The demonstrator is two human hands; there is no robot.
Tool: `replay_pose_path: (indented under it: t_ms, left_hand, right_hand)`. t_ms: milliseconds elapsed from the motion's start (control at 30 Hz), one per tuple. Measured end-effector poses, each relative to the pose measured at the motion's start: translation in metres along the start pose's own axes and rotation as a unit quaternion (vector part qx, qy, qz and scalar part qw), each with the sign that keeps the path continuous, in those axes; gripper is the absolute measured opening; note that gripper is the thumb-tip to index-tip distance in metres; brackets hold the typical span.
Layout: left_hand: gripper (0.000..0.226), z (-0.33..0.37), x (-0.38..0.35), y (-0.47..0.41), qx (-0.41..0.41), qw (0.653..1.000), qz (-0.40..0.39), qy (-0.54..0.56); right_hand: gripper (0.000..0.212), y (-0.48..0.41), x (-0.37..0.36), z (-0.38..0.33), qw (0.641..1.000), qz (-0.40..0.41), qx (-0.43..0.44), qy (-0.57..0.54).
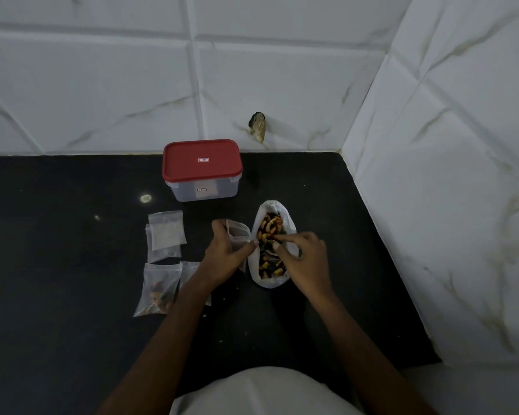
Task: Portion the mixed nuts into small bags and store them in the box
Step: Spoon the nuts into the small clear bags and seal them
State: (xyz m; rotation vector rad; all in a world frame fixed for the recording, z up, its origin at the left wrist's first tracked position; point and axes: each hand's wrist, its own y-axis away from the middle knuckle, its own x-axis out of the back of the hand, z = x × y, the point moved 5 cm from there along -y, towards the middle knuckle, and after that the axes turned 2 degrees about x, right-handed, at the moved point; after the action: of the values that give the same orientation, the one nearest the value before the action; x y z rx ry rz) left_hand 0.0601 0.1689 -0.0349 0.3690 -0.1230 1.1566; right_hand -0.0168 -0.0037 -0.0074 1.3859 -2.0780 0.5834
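Note:
A white bag of mixed nuts point(270, 226) lies open on the black counter point(72, 265). My right hand point(304, 259) grips a small metal spoon point(271, 245) dipped into the nuts. Just left of it, my left hand point(225, 254) holds a small clear bag point(237, 232) upright with its mouth open. A clear box with a red lid point(202, 163) stands shut behind them. To the left, a small bag with nuts in it point(158, 290) lies flat on the counter.
Two empty small bags point(165, 230) lie stacked left of my left hand, and another lies partly under my left forearm. White tiled walls close off the back and the right side. A chipped hole point(258, 125) marks the back wall.

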Motion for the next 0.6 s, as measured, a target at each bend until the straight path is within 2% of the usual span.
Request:
replay_pose_path:
  t_ms: [67, 133, 233, 300, 367, 433, 500, 600]
  left_hand:
    - [0.067, 0.007, 0.001, 0.001, -0.025, 0.999, 0.013, -0.020]
    - [0.080, 0.010, 0.005, 0.000, -0.049, 0.997, 0.018, -0.064]
    - [0.101, 0.011, 0.013, 0.001, -0.080, 0.987, 0.012, -0.142]
    - [0.106, 0.011, 0.015, 0.005, -0.093, 0.976, -0.014, -0.195]
    - [0.100, 0.011, 0.017, 0.010, -0.090, 0.978, -0.044, -0.186]
    - [0.091, 0.007, 0.024, 0.020, -0.028, 0.995, -0.076, -0.055]
    - [0.065, 0.001, 0.030, 0.033, 0.035, 0.993, -0.085, 0.070]
    - [0.027, -0.018, 0.041, 0.045, 0.080, 0.989, -0.035, 0.121]
  right_hand:
    - [0.016, -0.002, -0.008, -0.019, 0.990, -0.044, 0.004, -0.136]
    - [0.017, -0.002, -0.020, -0.027, 0.972, -0.088, -0.029, -0.217]
    - [0.020, -0.003, -0.031, -0.029, 0.957, -0.111, -0.053, -0.263]
    - [0.014, -0.003, -0.037, -0.031, 0.959, -0.116, -0.043, -0.255]
    - [0.006, -0.003, -0.043, -0.035, 0.957, -0.129, -0.040, -0.255]
    - [0.006, -0.003, -0.051, -0.035, 0.952, -0.134, -0.059, -0.268]
    - [0.008, 0.000, -0.059, -0.029, 0.944, -0.130, -0.098, -0.287]
    - [0.010, 0.017, -0.074, -0.020, 0.925, -0.143, -0.148, -0.320]
